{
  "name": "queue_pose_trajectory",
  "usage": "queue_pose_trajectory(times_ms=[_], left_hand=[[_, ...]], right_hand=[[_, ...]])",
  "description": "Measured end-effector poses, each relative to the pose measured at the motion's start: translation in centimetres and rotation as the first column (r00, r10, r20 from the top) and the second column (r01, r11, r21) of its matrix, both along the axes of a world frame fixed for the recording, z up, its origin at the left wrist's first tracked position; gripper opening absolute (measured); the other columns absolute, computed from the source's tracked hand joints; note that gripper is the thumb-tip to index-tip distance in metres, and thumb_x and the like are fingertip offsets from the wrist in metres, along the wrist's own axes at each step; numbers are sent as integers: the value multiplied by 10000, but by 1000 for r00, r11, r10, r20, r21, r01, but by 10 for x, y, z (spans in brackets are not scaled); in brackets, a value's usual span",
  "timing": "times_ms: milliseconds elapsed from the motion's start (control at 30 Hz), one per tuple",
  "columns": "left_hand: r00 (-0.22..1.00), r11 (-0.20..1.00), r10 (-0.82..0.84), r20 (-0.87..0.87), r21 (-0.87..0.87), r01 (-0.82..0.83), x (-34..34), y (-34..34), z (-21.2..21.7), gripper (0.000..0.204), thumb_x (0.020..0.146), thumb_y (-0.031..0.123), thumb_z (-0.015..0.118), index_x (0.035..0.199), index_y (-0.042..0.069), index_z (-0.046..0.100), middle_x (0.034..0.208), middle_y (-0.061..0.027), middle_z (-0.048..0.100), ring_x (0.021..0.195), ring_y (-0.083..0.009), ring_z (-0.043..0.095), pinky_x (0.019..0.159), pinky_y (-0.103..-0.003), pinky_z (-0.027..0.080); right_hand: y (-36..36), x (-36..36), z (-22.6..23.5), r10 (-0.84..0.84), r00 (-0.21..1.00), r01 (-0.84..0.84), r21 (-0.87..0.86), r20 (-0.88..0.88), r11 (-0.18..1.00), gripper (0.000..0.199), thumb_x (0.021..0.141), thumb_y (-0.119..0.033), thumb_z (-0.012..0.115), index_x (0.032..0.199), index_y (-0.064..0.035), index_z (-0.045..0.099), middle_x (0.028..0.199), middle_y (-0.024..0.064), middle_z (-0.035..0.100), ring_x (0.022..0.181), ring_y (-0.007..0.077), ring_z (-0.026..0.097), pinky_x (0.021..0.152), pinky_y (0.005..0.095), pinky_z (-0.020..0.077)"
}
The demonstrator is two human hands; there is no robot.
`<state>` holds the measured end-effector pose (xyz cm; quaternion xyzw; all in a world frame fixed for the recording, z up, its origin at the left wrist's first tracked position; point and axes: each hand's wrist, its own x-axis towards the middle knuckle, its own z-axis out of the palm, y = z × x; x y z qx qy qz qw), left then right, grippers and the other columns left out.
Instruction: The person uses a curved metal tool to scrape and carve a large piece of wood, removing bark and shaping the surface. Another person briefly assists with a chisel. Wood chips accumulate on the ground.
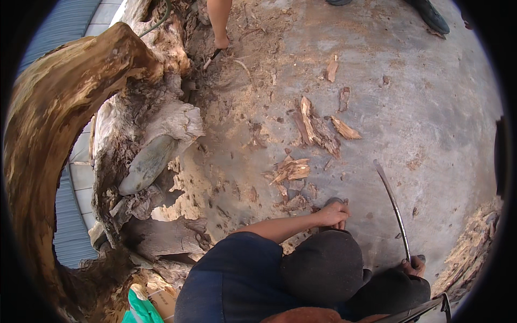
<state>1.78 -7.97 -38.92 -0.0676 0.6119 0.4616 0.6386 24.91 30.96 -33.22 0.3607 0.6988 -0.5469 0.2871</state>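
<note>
The metal bar (398, 212), between three and four o'clock in view, could slip or swing because the right hand (413, 266) clasps only its near end; the left hand (333, 213), at the bar's nine o'clock, curls, its hold unclear.

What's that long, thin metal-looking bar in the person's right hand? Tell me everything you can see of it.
The long, thin, dark grey metal-looking bar shines along its middle, with a duller, flattened-looking far tip. It appears gently curved, though the wide lens may exaggerate that. The person's bare right hand grips its near end, hiding that part. It slants up and leftward in the picture, over the dusty grey floor; whether the tip touches down is unclear.
</note>
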Motion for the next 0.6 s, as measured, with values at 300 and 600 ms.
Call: queue_pose_trajectory(times_ms=[300, 600], left_hand=[[994, 998, -19, -105, 61, 26, 6, -6, -13, 374, 898, 88, 487, 1215, -76, 598, 826, -158, 732, 659, -188, 697, 584, -306, 556], [932, 930, 292, -213, -166, -329, -21, -7, 52, 396, 920, 93, 514, 1283, -58, 562, 1013, -116, 711, 740, -174, 703, 628, -304, 532]], right_hand=[[3, -99, 67, -39, 994, 38, -17, -106, 999, 358, 832, -309, 786, 930, 20, 685, 705, 12, 632, 667, 101, 528, 607, 291, 424], [-2, -184, 22, 169, 978, -191, -191, -123, 963, 243, 826, -185, 724, 925, 35, 691, 690, -25, 584, 675, 81, 477, 601, 279, 368]])
